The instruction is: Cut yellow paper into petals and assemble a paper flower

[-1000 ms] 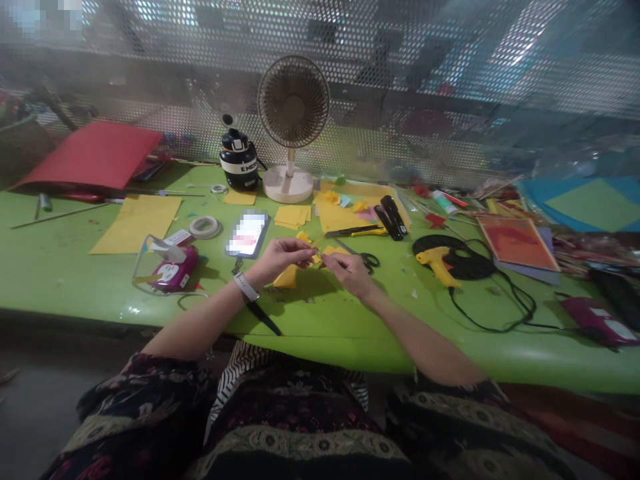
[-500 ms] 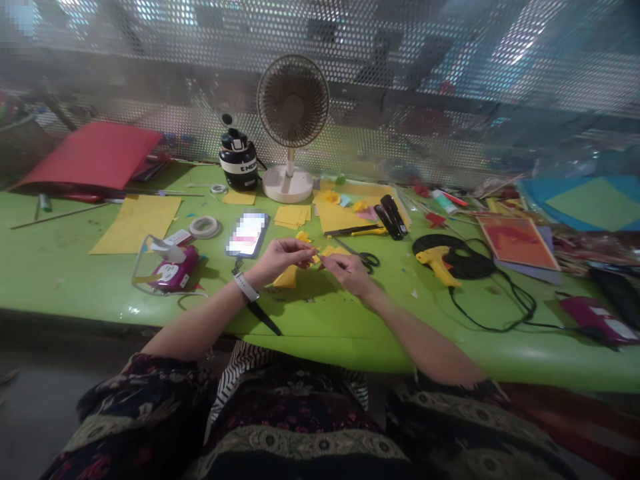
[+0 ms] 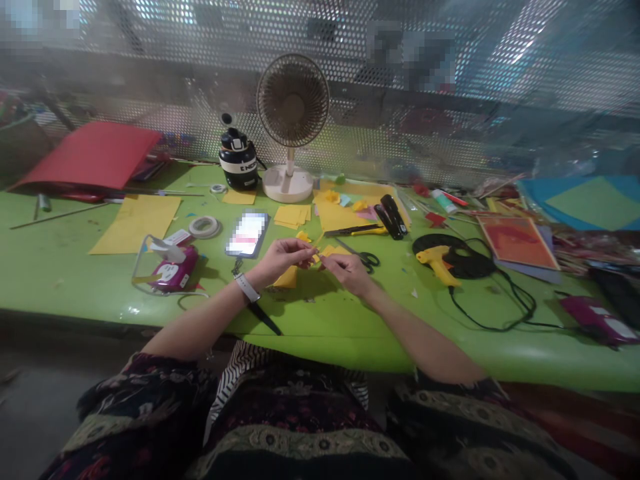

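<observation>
Together both hands [image 3: 316,261] pinch a yellow paper piece [image 3: 316,255] near the table edge [image 3: 320,353].

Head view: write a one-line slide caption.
Left hand and right hand pinch a small yellow paper piece over a green table beside scissors.

Head cam, looks fwd/down over green table [image 3: 75,267] (close range).

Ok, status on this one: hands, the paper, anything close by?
Left hand and right hand both pinching a small yellow paper piece over the table. Scissors lie just beyond, phone left.
</observation>
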The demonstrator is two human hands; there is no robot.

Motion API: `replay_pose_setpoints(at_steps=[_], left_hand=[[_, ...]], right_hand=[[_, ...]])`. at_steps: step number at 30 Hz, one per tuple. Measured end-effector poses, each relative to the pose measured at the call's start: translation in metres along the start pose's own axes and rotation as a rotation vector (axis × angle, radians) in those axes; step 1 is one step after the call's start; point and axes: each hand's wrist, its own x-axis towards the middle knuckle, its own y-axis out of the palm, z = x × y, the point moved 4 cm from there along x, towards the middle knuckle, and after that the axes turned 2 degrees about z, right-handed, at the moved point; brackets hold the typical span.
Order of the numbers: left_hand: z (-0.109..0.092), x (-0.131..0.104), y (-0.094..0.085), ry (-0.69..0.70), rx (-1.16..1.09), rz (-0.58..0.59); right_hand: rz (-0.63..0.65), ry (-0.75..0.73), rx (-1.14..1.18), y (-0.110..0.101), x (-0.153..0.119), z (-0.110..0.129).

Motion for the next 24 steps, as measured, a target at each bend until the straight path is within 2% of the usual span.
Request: replay_pose_setpoints(at_steps=[7,13,16,24], left_hand=[[-0.0018,0.0001,0.0008,0.064,-0.022,-0.030],[-0.0052,-0.0006,-0.0031,0.130,0.011,-0.142],[-0.0061,-0.0019,-0.0037,0.147,0.033,-0.157],[-0.0064,-0.0012,-0.0017,0.171,0.066,-0.160]], right_hand=[[-0.009,-0.070,-0.093,0.0019,-0.0004,-0.0010],[-0.181,-0.154,-0.184,-0.0005,-0.0017,-0.0002],[-0.169,-0.231,-0.225,0.0013,-0.0011,0.0004],[-0.167,-0.234,-0.219,-0.0006,0.0003,-0.0050]])
